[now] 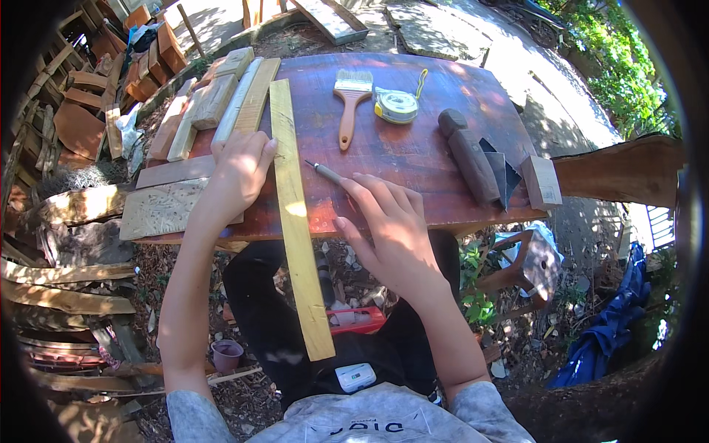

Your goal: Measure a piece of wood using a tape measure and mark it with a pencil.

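Observation:
A long, yellowish wooden strip (296, 221) lies over the near edge of the reddish wooden table (410, 205), its near end above the lap. My left hand (239, 171) rests left of the strip, fingers curled at the near ends of a pale, rounded bar (237, 99) and a wooden slat (259, 94); its grip is unclear. Right of the strip, my right hand (385, 227) is spread, fingertips by a grey pen-like tool (325, 173) that points toward the strip. Farther back lie a flat paintbrush (348, 105) and a tape measure (396, 106).
Wood blocks (213, 102) and boards (166, 207) cover the table's left side. At the right are a dark mallet-like wooden piece (471, 158), dark abrasive-looking sheets (501, 171) and a pale block (541, 183). A red tray (357, 321) sits below, between the legs.

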Demonstrator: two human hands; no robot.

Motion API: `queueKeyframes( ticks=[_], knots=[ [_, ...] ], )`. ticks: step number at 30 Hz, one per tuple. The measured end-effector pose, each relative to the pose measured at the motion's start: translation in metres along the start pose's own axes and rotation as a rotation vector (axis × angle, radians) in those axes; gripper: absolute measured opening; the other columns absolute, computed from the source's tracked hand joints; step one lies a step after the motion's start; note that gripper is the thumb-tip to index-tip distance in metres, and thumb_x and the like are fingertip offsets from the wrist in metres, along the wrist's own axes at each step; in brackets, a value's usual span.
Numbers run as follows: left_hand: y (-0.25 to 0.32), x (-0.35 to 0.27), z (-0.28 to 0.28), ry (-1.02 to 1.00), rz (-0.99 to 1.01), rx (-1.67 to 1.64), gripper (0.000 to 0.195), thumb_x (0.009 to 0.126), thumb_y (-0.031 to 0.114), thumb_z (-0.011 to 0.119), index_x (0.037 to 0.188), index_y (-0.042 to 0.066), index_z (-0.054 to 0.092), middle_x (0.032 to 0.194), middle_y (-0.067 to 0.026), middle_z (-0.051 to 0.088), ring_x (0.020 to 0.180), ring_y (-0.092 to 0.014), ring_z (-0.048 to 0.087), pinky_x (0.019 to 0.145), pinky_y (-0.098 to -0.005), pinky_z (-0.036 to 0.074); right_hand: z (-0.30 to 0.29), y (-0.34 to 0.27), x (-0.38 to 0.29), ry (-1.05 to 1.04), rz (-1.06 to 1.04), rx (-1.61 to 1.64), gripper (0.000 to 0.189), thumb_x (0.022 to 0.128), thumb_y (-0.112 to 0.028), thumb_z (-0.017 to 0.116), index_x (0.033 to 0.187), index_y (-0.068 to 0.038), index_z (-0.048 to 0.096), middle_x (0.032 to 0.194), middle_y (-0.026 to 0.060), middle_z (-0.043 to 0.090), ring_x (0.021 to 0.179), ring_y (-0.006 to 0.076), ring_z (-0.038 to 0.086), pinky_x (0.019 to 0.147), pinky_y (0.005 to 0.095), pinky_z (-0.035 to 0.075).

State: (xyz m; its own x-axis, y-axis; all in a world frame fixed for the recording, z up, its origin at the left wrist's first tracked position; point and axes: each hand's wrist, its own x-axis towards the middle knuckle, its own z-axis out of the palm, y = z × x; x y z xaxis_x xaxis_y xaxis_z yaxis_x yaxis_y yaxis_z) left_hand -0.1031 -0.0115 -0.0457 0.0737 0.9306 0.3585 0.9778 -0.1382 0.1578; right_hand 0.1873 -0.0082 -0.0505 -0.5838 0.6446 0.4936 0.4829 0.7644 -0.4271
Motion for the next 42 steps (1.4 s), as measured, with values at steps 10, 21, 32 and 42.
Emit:
queueKeyframes(
  ticks=[10, 21, 32, 42],
  knots=[
    [0.005, 0.009, -0.019, -0.084, -0.33, -0.51, 0.037, 0.111, 0.037, 0.05, 0.105, 0.002, 0.063, 0.092, -0.0114, 0.061, 0.087, -0.024, 0.056, 0.086, -0.0341, 0.043, 0.001, -0.002, 0.001, -0.002, -0.007, -0.013, 0.046, 0.096, -0.023, 0.069, 0.137, -0.005, 0.058, 0.132, 0.0139, 0.062, 0.124, 0.0303, 0.059, 0.107, 0.0457, 0.041],
    [0.057, -0.015, -0.088, -0.285, -0.204, -0.719, 0.037, 0.11, 0.032, 0.053, 0.087, 0.003, 0.057, 0.079, -0.0007, 0.049, 0.08, -0.012, 0.046, 0.074, -0.0308, 0.038, 0.001, -0.003, 0.002, -0.001, 0.005, -0.019, 0.046, 0.096, -0.023, 0.07, 0.137, -0.004, 0.059, 0.133, 0.0139, 0.063, 0.123, 0.0313, 0.06, 0.107, 0.0449, 0.041],
    [0.11, -0.032, -0.067, -0.437, 0.458, -0.523, 0.013, 0.096, 0.02, 0.073, 0.099, 0.009, 0.068, 0.095, -0.0053, 0.062, 0.1, -0.025, 0.062, 0.099, -0.043, 0.041, 0.0, -0.004, 0.002, -0.017, -0.004, -0.032, 0.047, 0.096, -0.025, 0.069, 0.138, -0.005, 0.058, 0.132, 0.0146, 0.062, 0.124, 0.0311, 0.059, 0.106, 0.0456, 0.041],
    [0.107, -0.056, -0.077, -0.252, 0.175, -0.62, 0.01, 0.093, 0.014, 0.075, 0.096, 0.006, 0.071, 0.093, -0.0078, 0.067, 0.094, -0.026, 0.066, 0.089, -0.0372, 0.051, 0.0, -0.005, 0.002, -0.028, 0.011, -0.041, 0.048, 0.096, -0.025, 0.069, 0.139, -0.005, 0.057, 0.134, 0.0136, 0.062, 0.126, 0.0311, 0.058, 0.107, 0.0458, 0.041]
  ],
)
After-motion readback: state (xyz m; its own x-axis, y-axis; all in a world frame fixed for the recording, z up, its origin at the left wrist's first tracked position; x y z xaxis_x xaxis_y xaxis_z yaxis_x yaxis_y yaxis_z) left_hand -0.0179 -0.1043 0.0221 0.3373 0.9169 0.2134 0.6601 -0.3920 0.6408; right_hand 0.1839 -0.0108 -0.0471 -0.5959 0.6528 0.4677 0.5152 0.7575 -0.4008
